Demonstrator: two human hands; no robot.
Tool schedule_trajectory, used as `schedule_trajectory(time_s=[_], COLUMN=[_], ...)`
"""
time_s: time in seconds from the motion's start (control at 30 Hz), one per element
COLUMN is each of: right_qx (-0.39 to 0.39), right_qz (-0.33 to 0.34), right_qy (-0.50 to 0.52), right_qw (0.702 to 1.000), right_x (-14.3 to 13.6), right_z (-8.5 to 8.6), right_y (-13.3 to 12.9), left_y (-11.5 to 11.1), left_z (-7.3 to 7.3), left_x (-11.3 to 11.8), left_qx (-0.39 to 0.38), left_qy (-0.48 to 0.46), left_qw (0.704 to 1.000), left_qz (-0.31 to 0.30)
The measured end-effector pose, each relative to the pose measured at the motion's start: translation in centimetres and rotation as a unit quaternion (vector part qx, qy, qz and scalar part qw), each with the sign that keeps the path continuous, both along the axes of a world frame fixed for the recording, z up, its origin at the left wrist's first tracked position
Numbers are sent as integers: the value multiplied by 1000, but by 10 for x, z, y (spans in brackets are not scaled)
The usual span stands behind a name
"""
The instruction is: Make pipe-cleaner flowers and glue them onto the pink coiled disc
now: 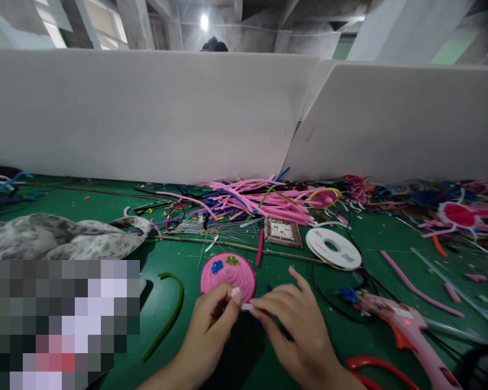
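Observation:
A small white fuzzy piece [247, 307] is pinched between both hands in front of a pink coiled disc. My left hand [217, 319] grips its left part with thumb and fingers. My right hand [290, 319] pinches its right end between thumb and forefinger, another finger raised. The pink disc [244, 276] lies on the green table [117, 276], partly hidden by my left hand. A blue flower [217, 266] and a green flower [231, 261] sit on the disc's upper part.
A pink glue gun [415, 325] and red handles [374, 364] lie at right, near a white spool [333, 248]. Behind are a framed piece [283, 232], a stick and heaped pink stems [252, 200]. A green stem [174, 309] and patterned cloth [57, 238] lie left.

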State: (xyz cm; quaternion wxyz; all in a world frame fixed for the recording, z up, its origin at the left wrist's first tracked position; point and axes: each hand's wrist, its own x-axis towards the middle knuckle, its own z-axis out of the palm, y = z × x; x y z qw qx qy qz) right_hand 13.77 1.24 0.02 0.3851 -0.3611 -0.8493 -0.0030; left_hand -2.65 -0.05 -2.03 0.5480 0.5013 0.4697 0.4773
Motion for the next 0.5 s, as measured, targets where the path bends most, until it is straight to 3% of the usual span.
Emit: schedule_trajectory(time_s=[0.27,0.5], right_qx=[-18,8], right_qz=[-1,0], right_qy=[20,44], right_qw=[1000,999], right_x=[4,4], right_z=[4,3], right_y=[1,2], left_y=[-1,-1], left_z=[5,4], left_x=[-2,2], left_qx=[-51,-100], left_qy=[-51,-113], left_qw=[991,986], left_qz=[-114,-77])
